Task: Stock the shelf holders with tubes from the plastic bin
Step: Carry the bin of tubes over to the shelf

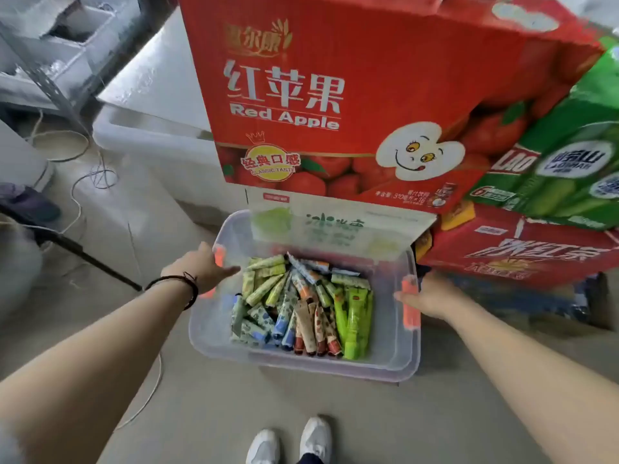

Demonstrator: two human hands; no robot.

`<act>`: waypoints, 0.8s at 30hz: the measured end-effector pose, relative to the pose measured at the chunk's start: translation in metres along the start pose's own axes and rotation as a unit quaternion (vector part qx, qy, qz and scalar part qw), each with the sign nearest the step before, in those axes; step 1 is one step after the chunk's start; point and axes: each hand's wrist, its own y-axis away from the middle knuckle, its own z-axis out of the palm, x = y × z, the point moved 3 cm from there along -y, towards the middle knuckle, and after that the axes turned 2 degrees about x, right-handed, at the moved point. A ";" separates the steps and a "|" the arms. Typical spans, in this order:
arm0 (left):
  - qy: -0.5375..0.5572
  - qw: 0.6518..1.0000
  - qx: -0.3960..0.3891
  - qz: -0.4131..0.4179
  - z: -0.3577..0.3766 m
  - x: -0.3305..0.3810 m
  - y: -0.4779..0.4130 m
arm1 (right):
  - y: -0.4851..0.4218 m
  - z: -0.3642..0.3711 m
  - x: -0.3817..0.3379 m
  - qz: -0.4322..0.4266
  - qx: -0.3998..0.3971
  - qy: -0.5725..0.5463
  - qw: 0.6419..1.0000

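Our left hand [201,266] and right hand [432,296] grasp both side rims of one plastic bin [301,361] holding many tubes [301,303]; cartons [335,95] crowd its far edge, open floor [217,406] nearer.

- The light is bright, even and diffuse. No lamp or window shows, and no shadow has a hard edge.
- A faint, soft shadow lies on the pale grey floor [207,413] just under the near rim of the clear rectangular plastic bin [301,361].
- The bin's walls carry a milky sheen, and the white glossy tub [140,128] at upper left is mildly washed out.
- Print on the big red cardboard box [301,105] reads fairly sharply.
- The lettering on the low red carton [519,259] at right is smeared by blur.
- The grey metal shelving [50,45] at top left is soft and overexposed.
- Wide-angle distortion tilts the box edges outward and swells the bare forearms [100,346] toward the bottom corners.
- Fine detail looks slightly soft throughout.
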 end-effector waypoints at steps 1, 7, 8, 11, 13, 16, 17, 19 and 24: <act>0.013 1.000 0.002 0.005 0.006 0.001 -0.002 | -0.003 0.008 -0.002 -0.002 -0.012 -0.023 1.000; 0.053 0.997 0.046 -0.012 0.039 -0.020 -0.018 | -0.009 0.035 -0.006 -0.001 0.016 -0.056 0.998; 0.045 0.998 0.044 -0.013 0.037 -0.022 -0.018 | -0.010 0.034 -0.005 0.015 0.030 -0.076 0.997; 0.052 0.998 0.047 -0.007 0.036 -0.024 -0.020 | -0.019 0.039 0.003 0.066 0.023 -0.132 0.989; 0.058 0.997 0.049 -0.004 0.034 -0.025 -0.020 | -0.024 0.042 0.006 0.073 0.008 -0.133 0.988; 0.057 0.997 0.045 0.003 0.035 -0.027 -0.021 | -0.026 0.045 0.006 0.075 -0.001 -0.145 0.987; 0.057 0.997 0.047 0.005 0.036 -0.027 -0.020 | -0.026 0.046 0.006 0.071 0.000 -0.150 0.986; 0.055 0.997 0.053 0.003 0.037 -0.027 -0.018 | -0.023 0.047 0.005 0.067 0.007 -0.159 0.985; 0.039 0.997 0.062 -0.017 0.039 -0.024 -0.015 | -0.014 0.046 0.001 0.064 0.014 -0.170 0.983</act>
